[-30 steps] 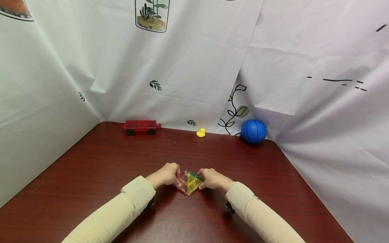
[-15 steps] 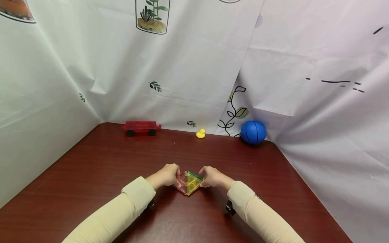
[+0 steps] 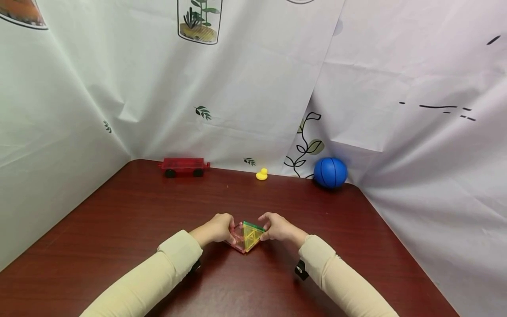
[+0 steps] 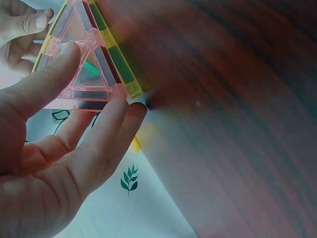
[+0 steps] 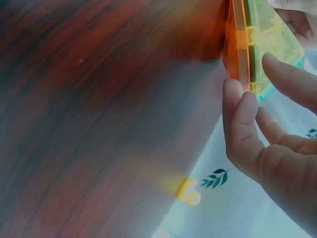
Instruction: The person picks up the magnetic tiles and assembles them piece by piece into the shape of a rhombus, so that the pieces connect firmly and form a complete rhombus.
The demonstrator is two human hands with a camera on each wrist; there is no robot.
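Observation:
Several see-through triangular magnetic tiles stand joined edge to edge between the hands at the middle of the table. In the head view the pink tile (image 3: 239,237) is on the left, the yellow tile (image 3: 251,236) on the right, with a green edge (image 3: 253,226) behind. My left hand (image 3: 217,228) grips the pink tile, its thumb on the face and fingers along the edge. My right hand (image 3: 280,228) pinches the yellow tile near its right corner. In the right wrist view the thumb (image 5: 290,82) lies at the yellow face, and the fingertips (image 5: 233,89) meet an orange-looking edge.
Along the back of the dark red wooden table (image 3: 138,207) stand a red toy wagon (image 3: 183,167), a small yellow duck (image 3: 262,174) and a blue ball (image 3: 330,172). White printed cloth (image 3: 253,79) hangs behind and at both sides.
The yellow tile's lower and right corners have shifted slightly upward in the view. My right hand's fingers have moved a little and spread wider. The left hand stays in place.

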